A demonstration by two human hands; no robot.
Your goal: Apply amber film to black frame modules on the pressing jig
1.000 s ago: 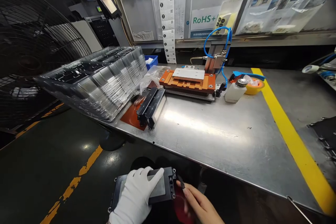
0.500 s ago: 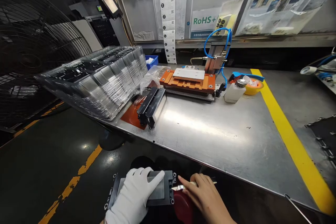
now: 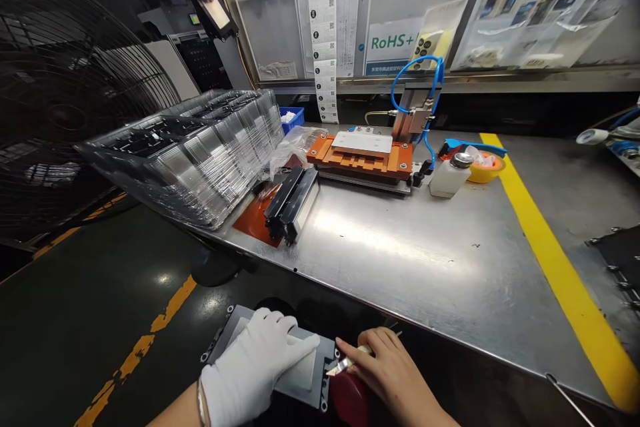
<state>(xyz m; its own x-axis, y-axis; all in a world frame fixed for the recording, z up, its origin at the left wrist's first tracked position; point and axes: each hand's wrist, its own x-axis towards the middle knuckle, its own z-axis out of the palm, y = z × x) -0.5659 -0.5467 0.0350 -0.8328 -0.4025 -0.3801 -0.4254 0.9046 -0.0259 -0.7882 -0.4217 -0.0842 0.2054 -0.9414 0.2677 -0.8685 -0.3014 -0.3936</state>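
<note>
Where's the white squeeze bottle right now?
In the head view the white bottle stands on the steel table, right of centre toward the back, between the orange fixture and the yellow tape roll.

Tray stack (image 3: 190, 153) sits at ten o'clock on the bench (image 3: 425, 260), press fixture (image 3: 363, 153) at twelve behind it. Bottle (image 3: 449, 177) just right of the fixture; framed panel (image 3: 280, 363) at six, below the bench edge.
</note>
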